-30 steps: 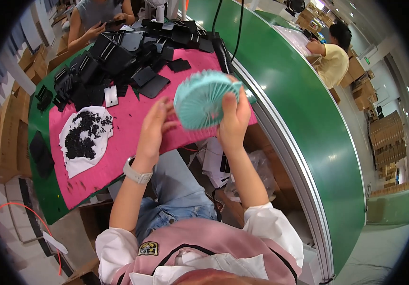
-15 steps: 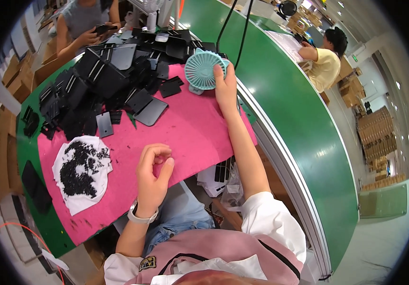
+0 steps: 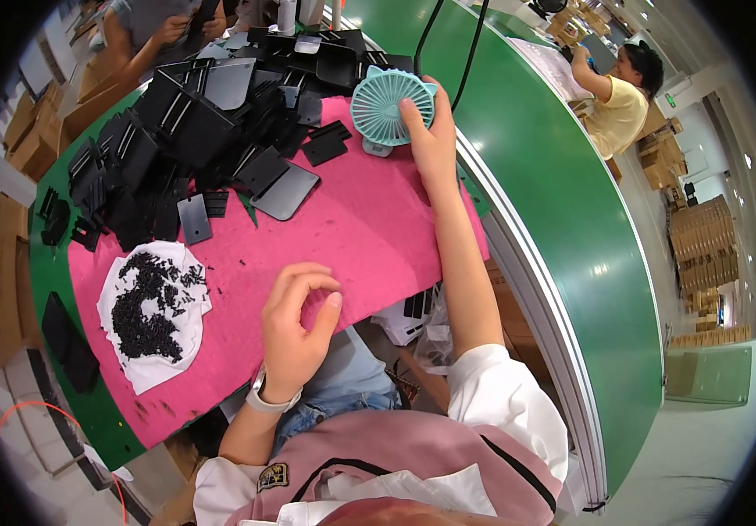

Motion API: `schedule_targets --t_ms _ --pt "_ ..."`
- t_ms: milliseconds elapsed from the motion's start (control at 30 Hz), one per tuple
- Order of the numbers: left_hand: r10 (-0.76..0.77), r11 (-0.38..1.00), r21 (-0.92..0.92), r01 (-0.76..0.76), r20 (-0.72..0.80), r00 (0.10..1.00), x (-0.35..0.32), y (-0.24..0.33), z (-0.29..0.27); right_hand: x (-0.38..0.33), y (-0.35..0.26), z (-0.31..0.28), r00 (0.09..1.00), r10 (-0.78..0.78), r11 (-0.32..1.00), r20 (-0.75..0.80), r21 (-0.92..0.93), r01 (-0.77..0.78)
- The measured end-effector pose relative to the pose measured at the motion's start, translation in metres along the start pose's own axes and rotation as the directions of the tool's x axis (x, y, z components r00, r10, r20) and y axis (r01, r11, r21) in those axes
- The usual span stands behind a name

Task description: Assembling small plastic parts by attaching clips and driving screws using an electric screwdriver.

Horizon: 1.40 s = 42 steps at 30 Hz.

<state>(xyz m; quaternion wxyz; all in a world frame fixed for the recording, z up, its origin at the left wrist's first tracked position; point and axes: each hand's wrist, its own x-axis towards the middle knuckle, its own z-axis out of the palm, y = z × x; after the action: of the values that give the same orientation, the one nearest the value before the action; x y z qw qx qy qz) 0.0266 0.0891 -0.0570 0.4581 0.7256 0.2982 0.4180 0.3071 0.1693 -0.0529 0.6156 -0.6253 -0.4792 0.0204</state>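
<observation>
My right hand [image 3: 433,145] grips a small light-blue fan [image 3: 388,110] with a round ribbed guard and two ear-like points, at the far right corner of the pink cloth [image 3: 365,241]. The thumb lies on its guard; the other fingers are mostly hidden behind it. Over the near edge of the cloth hovers my left hand [image 3: 295,324], open and holding nothing, with fingers curved and thumb apart. To its left, a white cloth [image 3: 147,377] bears a heap of tiny black pieces [image 3: 143,329]. Beyond lies a pile of black plastic parts [image 3: 189,127], with a grey plate [image 3: 288,195] at its near side.
A green conveyor-like surface [image 3: 553,245] with a metal rail curves along the right. Two black cables [image 3: 470,53] hang near the fan. One co-worker [image 3: 619,105] sits at the right; another [image 3: 146,31] handles something dark across the table. Cardboard boxes [image 3: 1,280] stand at left.
My view has shifted a little. My left hand has moved slightly rightward, its fingers still curved. The fan stays in my right hand. The co-worker at right has raised an arm.
</observation>
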Motion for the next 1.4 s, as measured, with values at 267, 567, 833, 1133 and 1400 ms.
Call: schedule_targets --t_ms 267,567,833,1133,1400 --pt "0.015 1.0 -0.003 -0.015 -0.018 1.0 0.0 0.0 0.0 -0.003 -0.012 -0.007 0.976 -0.207 0.953 -0.064 -0.238 0.186" --pt "0.167 0.985 0.053 -0.166 -0.023 0.986 -0.038 0.024 -0.043 -0.052 -0.072 0.003 0.949 -0.315 0.927 0.01 -0.21 0.31" --pt "0.237 0.918 0.378 -0.122 -0.275 0.932 -0.056 0.02 -0.107 -0.031 -0.108 0.158 0.816 -0.397 0.775 0.421 -0.322 0.543" --pt "0.111 0.96 0.279 -0.01 -0.346 0.932 -0.047 0.009 -0.161 0.0 -0.103 0.216 0.848 -0.299 0.818 0.437 -0.34 0.464" --pt "-0.11 0.986 -0.167 0.027 -0.513 0.851 0.021 -0.011 -0.174 -0.045 -0.174 0.169 0.85 -0.211 0.915 0.483 0.403 -0.002"
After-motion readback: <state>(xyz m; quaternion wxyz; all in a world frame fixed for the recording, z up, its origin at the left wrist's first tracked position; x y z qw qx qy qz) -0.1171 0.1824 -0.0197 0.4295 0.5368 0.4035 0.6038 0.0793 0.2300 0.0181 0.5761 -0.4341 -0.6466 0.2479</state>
